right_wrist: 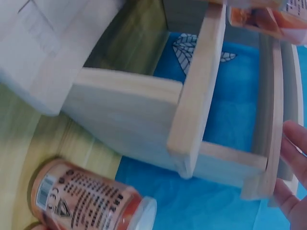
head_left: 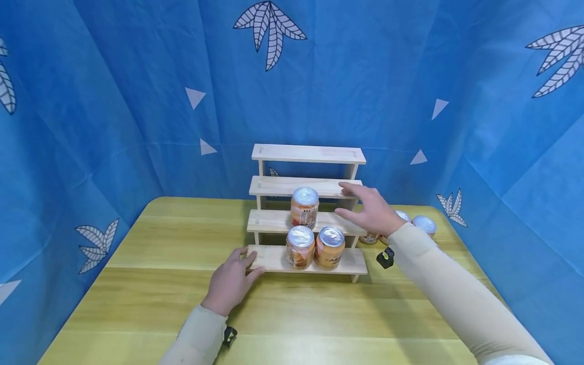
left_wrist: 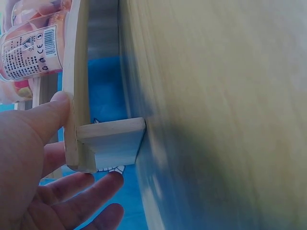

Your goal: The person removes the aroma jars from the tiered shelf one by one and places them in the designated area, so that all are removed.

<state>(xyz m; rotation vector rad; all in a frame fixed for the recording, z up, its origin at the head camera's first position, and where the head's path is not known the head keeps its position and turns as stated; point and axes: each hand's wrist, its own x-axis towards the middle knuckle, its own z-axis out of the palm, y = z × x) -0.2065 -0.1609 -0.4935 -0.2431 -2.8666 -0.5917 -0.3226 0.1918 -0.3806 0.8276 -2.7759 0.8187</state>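
Wooden stepped shelf (head_left: 307, 213) sits mid-table with three orange cans (head_left: 304, 207) on its lower steps. Left hand (head_left: 231, 281) stretches in low, fingers relaxed and spread, thumb pressing the bottom step's left end. Right hand (head_left: 371, 209) reaches across higher, fingers straight, tips seemingly touching the third step's right end. Yellow wooden table (head_left: 150, 284), blue leaf-print cloth (head_left: 137, 101) all around, more cans (head_left: 424, 224) behind the right wrist.

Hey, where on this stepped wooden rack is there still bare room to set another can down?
The top step is bare end to end. The third step is free except where the right hand rests at its right end. The second step is open left of its one can. The bottom step is crowded: two cans mid-board, left hand at its left end.
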